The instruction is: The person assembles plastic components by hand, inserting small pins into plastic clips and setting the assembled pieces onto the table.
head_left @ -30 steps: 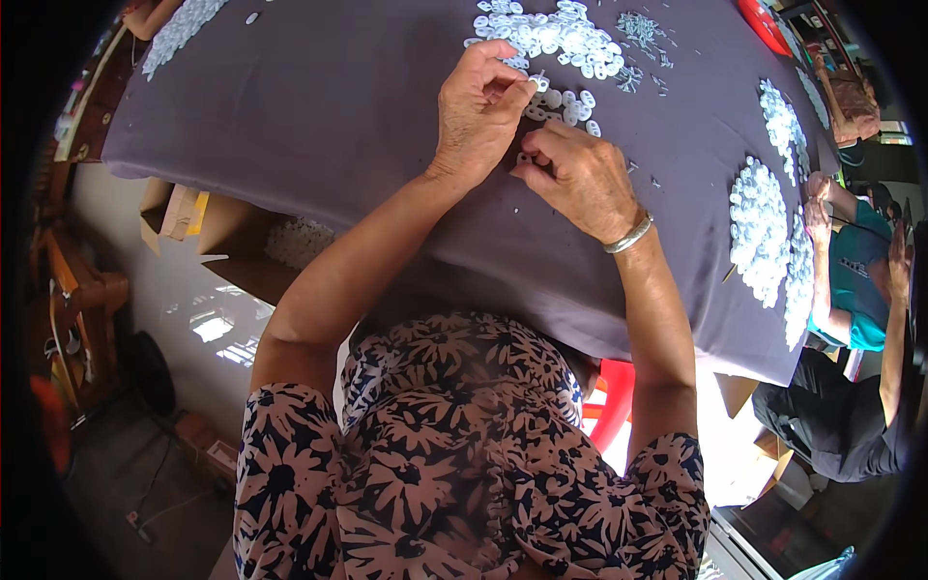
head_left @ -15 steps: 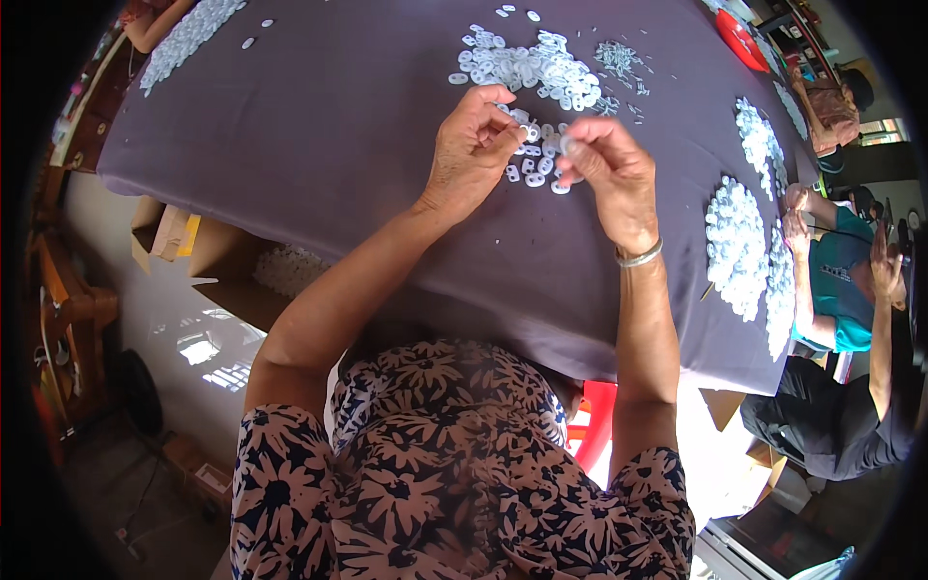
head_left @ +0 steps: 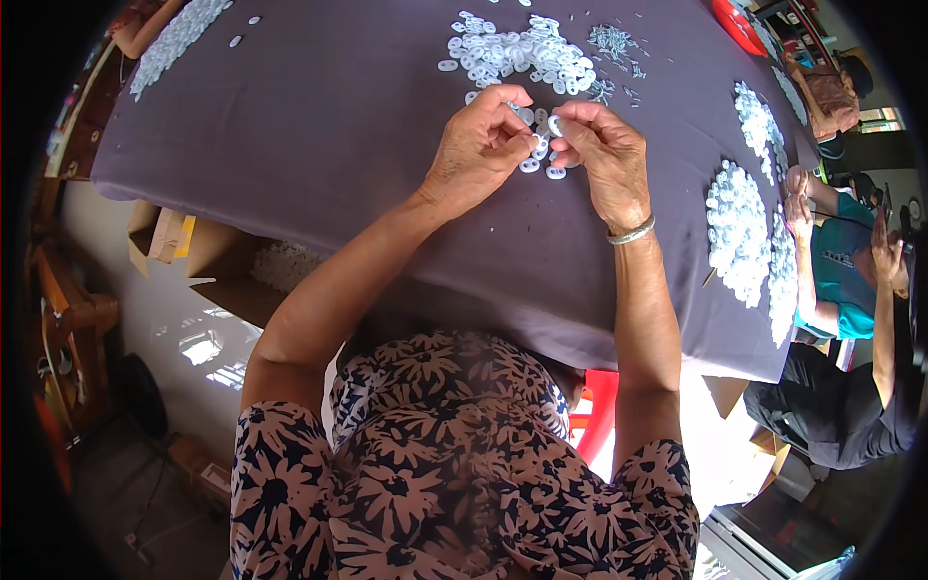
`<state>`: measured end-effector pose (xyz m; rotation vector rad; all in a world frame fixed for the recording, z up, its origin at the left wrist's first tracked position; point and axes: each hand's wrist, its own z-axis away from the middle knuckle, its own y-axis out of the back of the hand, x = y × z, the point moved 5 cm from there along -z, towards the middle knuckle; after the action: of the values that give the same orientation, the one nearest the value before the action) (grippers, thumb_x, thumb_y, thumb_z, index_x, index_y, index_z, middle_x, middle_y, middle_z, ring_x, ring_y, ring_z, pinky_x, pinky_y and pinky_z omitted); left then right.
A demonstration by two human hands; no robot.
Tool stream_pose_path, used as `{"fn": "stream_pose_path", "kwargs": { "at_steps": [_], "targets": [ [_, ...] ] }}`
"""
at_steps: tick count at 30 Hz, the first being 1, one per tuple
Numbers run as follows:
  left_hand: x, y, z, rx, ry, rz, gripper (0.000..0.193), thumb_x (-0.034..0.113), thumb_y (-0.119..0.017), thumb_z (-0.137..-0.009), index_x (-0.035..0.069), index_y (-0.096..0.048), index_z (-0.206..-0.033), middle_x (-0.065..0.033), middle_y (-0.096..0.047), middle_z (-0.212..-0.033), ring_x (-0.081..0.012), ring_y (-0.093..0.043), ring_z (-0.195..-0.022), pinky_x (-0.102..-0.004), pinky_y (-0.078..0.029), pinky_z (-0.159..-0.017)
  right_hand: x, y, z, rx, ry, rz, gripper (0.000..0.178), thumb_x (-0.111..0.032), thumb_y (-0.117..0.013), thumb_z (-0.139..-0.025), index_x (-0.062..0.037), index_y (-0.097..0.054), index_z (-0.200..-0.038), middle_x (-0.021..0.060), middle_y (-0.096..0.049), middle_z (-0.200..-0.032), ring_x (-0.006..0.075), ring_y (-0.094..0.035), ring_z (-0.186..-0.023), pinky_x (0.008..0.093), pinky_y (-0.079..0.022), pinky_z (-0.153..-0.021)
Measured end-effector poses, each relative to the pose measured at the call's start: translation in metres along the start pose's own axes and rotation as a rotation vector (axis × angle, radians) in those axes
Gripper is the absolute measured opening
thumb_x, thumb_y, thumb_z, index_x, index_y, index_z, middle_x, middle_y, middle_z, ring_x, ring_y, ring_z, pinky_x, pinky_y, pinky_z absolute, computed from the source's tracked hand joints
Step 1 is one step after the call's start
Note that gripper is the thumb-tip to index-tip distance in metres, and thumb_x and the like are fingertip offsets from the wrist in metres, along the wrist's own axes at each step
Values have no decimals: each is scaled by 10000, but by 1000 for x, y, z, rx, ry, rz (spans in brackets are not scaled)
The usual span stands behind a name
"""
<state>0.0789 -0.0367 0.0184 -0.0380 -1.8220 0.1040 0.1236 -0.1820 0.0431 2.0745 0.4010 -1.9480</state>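
Note:
My left hand (head_left: 476, 147) is over the dark tablecloth (head_left: 319, 145), thumb and fingers pinched on a small white plastic piece (head_left: 535, 142) that they mostly cover. Close on its right, my right hand (head_left: 611, 159), with a bangle at the wrist, pinches a white oval plastic piece (head_left: 555, 126) between thumb and fingertips. The two hands are slightly apart. Loose white oval pieces with two holes (head_left: 529, 165) lie on the cloth beneath and between them. A larger heap of such ovals (head_left: 522, 56) lies just beyond.
Small metal pins (head_left: 612, 41) are scattered right of the heap. More white heaps (head_left: 737, 232) lie along the right side, near a co-worker's hands (head_left: 798, 208), and another heap (head_left: 179, 43) at the far left. A red tray (head_left: 739, 27) is far right; a cardboard box (head_left: 227, 266) stands below the table edge.
My right hand has moved slightly up and left, bringing its white oval closer to my left hand's fingertips. My left hand stays pinched in nearly the same place. The view has shifted a little.

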Motion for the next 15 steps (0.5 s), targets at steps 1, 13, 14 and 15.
{"fn": "stream_pose_path", "kwargs": {
  "at_steps": [1, 13, 14, 15],
  "targets": [
    [0, 0, 0, 1, 0, 0, 327, 12, -637, -827, 35, -475, -1111, -16, -577, -763, -49, -524, -679, -203, -449, -622, 0, -1, 0, -7, -1, 16, 162, -53, -596, -876, 37, -623, -1008, 53, -623, -847, 98, -607, -691, 234, -541, -580],
    [1, 0, 1, -4, 10, -4, 350, 6, -640, -821, 22, -469, -1126, -23, -578, -768, -48, -532, -670, -199, -455, -607, -3, -3, 1, -28, 35, 82, 126, -23, -580, -872, 25, -630, -978, 41, -624, -838, 93, -606, -684, 232, -535, -601],
    [1, 0, 1, 0, 12, 6, 351, 4, -638, -821, 22, -469, -1127, -22, -578, -767, -46, -532, -670, -198, -456, -607, -3, -3, 1, -28, 34, 82, 126, -23, -580, -872, 25, -630, -978, 41, -624, -838, 93, -606, -684, 232, -535, -601],
    [1, 0, 1, 5, 13, 15, 351, 3, -637, -821, 21, -468, -1128, -20, -579, -766, -44, -533, -671, -197, -456, -607, -3, -4, 1, -32, 38, 90, 122, -24, -582, -872, 23, -630, -974, 38, -624, -827, 92, -605, -679, 230, -533, -603]
  ]
}}
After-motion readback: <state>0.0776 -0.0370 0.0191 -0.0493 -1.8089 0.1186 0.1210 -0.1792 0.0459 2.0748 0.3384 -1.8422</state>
